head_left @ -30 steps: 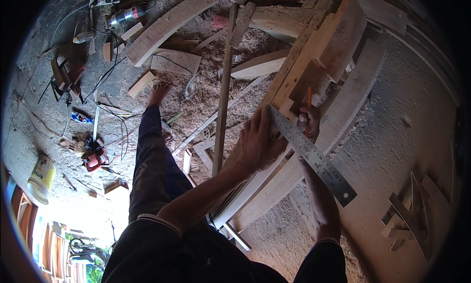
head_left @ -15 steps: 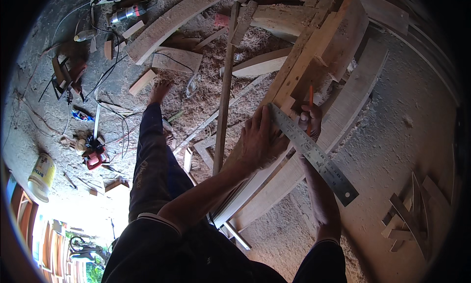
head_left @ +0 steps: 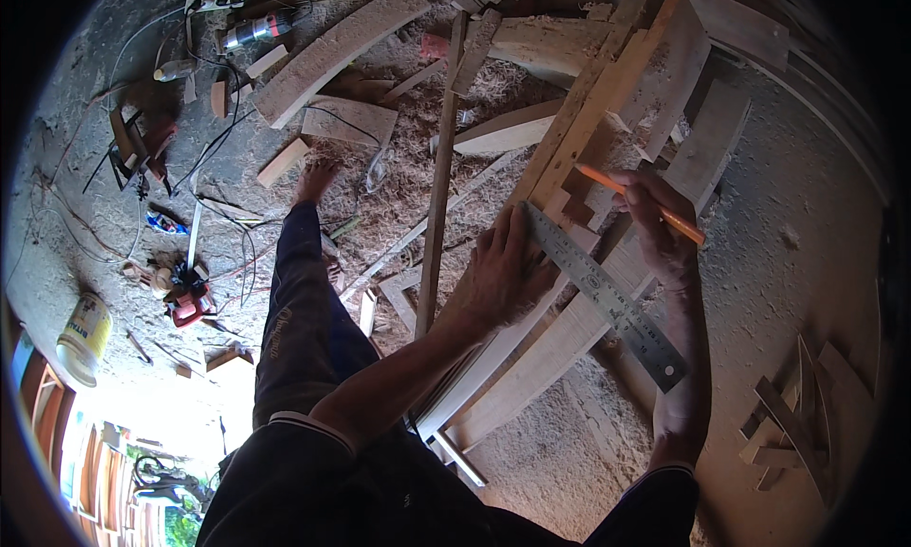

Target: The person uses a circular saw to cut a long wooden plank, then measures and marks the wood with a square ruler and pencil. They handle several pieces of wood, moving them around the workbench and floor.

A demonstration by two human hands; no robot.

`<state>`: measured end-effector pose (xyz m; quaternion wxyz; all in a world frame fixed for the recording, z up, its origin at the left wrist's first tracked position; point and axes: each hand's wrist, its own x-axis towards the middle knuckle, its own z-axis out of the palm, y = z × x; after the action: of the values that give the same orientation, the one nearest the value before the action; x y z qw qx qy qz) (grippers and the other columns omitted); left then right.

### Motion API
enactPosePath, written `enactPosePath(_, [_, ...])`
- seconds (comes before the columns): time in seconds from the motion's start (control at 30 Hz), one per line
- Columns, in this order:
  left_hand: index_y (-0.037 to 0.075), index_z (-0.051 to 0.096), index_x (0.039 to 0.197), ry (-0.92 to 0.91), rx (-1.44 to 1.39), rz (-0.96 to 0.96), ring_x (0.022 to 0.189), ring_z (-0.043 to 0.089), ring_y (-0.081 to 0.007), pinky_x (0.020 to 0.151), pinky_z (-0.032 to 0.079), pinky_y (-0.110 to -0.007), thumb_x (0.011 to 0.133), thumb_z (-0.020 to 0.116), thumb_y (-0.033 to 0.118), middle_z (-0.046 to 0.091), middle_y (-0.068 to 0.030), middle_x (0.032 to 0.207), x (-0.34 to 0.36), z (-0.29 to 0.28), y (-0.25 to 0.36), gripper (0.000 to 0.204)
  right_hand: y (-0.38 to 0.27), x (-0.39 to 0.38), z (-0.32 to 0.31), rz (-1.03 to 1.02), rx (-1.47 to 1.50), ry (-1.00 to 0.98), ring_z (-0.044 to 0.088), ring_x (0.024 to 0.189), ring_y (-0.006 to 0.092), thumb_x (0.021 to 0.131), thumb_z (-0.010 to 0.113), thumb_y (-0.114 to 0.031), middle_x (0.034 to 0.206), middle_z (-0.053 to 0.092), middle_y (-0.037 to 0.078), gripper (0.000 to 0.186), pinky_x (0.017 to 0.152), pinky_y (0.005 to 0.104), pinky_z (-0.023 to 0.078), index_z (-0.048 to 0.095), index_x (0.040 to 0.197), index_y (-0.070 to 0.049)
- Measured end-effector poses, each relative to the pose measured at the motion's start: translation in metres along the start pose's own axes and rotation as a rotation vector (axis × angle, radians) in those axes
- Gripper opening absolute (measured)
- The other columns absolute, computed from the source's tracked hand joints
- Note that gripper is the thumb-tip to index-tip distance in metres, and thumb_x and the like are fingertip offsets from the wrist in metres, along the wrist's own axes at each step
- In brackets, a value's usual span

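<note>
My left hand [head_left: 501, 274] presses a flat steel ruler [head_left: 617, 310] down on a long wooden beam [head_left: 560, 148], fingers bent over its upper end. The ruler slants across the beam, and its free end with a small hole sticks out to the lower right, over my right forearm. What lies beneath my left palm is hidden. Beyond the ruler, my right hand [head_left: 661, 226] pinches an orange pencil [head_left: 685, 228]. Its tip points left, at or just above the beam; contact cannot be made out. A stepped notch [head_left: 577, 208] shows in the wood between pencil and ruler.
Curved planks [head_left: 342, 54] and offcuts lie on shavings at the far left. A power strip [head_left: 216, 0], a power tool [head_left: 254, 31], cords, a red tool [head_left: 190, 305] and a yellow-labelled tub [head_left: 83, 338] lie leftward. Scrap strips [head_left: 792, 428] are piled right. My bare foot [head_left: 316, 180] stands among shavings.
My right hand has moved from close behind the ruler to the right and slightly up. The pencil has swung from upright to slanting, tip toward the beam. My left hand and the ruler hardly moved.
</note>
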<state>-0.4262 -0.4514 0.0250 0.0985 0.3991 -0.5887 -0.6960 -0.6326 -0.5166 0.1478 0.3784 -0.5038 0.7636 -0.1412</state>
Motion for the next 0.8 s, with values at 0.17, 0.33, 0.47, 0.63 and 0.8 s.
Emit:
enactPosePath(0.17, [-0.007,0.021,0.155,-0.011,-0.005,-0.049,0.13,0.042,-0.0522,0.11,0.037,-0.056,0.088,0.067,0.047,0.031,-0.0329,0.154,-0.003,0.001,0.001,0.098,-0.035,0.032,-0.003,0.125,-0.132,-0.563,0.056,0.062,0.0091,0.098,0.066,-0.015,0.071,0.059,-0.002,0.017,0.061,0.0312,0.049,0.062,0.089,-0.001])
enactPosePath(0.33, [-0.005,0.024,0.154,0.091,0.089,0.094,0.125,0.046,-0.0506,0.104,0.042,-0.06,0.085,0.072,0.046,0.033,-0.0279,0.154,0.0,0.005,-0.003,0.098,-0.031,0.044,0.01,-0.145,-0.408,-0.578,0.063,0.057,0.0214,0.091,0.07,-0.01,0.061,0.057,0.007,0.015,0.055,0.0368,0.05,0.057,0.084,-0.009])
enactPosePath(0.47, [-0.005,0.025,0.154,0.064,0.012,0.008,0.125,0.046,-0.0501,0.103,0.042,-0.06,0.084,0.072,0.046,0.033,-0.0275,0.155,-0.001,0.005,-0.002,0.098,-0.028,0.045,0.015,-0.139,-0.407,-0.657,0.065,0.057,0.0247,0.092,0.069,-0.015,0.063,0.06,0.009,0.017,0.057,0.0385,0.051,0.056,0.082,-0.009])
enactPosePath(0.63, [-0.004,0.023,0.154,0.009,0.024,-0.022,0.125,0.046,-0.0498,0.104,0.041,-0.06,0.084,0.073,0.047,0.031,-0.0272,0.156,-0.001,0.002,0.0,0.1,-0.046,0.047,0.011,-0.112,-0.542,-0.669,0.062,0.06,0.0169,0.095,0.067,-0.018,0.066,0.06,0.006,0.018,0.058,0.0348,0.049,0.059,0.083,-0.007])
enactPosePath(0.8, [-0.003,0.022,0.156,0.017,-0.008,-0.014,0.129,0.043,-0.0496,0.107,0.038,-0.059,0.085,0.071,0.048,0.028,-0.0268,0.158,-0.001,0.002,-0.002,0.1,-0.052,0.033,-0.029,0.046,-0.288,-0.457,0.068,0.077,0.013,0.1,0.065,-0.027,0.086,0.072,0.01,0.025,0.064,0.0314,0.054,0.069,0.103,-0.002])
